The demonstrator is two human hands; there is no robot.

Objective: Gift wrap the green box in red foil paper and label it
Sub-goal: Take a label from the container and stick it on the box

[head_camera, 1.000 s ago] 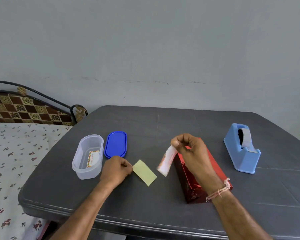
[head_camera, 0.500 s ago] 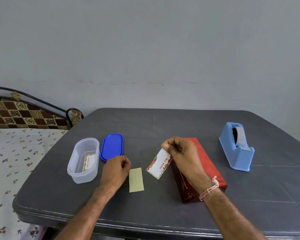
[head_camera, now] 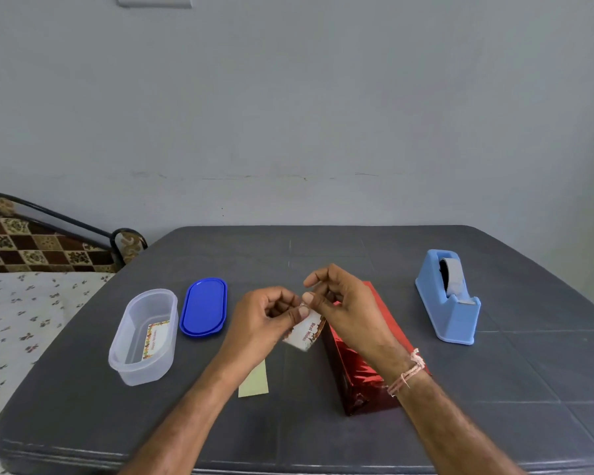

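The box wrapped in red foil (head_camera: 360, 368) lies on the dark grey table (head_camera: 323, 433), its far end hidden behind my right hand (head_camera: 343, 303). Both hands hold a small white "Best Wishes" label (head_camera: 306, 332) in the air just left of the box. My left hand (head_camera: 268, 320) pinches its upper edge with curled fingers, and my right hand pinches the same top corner between thumb and forefinger. A pale yellow backing strip (head_camera: 254, 382) lies flat on the table below my left wrist.
A clear oval tub (head_camera: 144, 337) with another label inside stands at the left, its blue lid (head_camera: 203, 306) beside it. A light blue tape dispenser (head_camera: 448, 296) stands at the right. A bed with a floral sheet (head_camera: 21, 320) adjoins the table's left side.
My left hand let go of the yellow strip, rose and joined my right hand on the label. The strip now lies flat on the table.
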